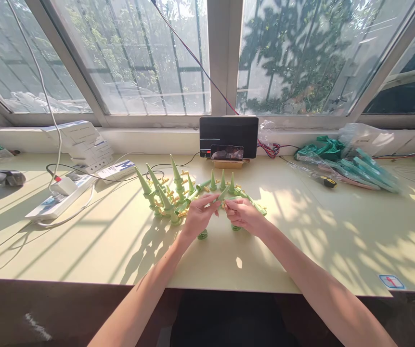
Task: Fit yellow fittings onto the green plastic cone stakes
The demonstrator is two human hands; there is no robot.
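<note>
Over the middle of the table, my left hand is closed on a pale green cone that points up and to the right. Close beside it, my right hand pinches a small yellow piece, mostly covered by the fingertips. Tall green cones with yellow pegs stand in a cluster left of my hands. Behind them is a row of shorter green cones. A green ribbed round piece lies below my left hand, and a similar one is partly under my right.
A black screen with a phone before it stands at the back. On the left are stacked white boxes and a power strip with cables. Bagged teal pieces and a yellow-black tool lie right.
</note>
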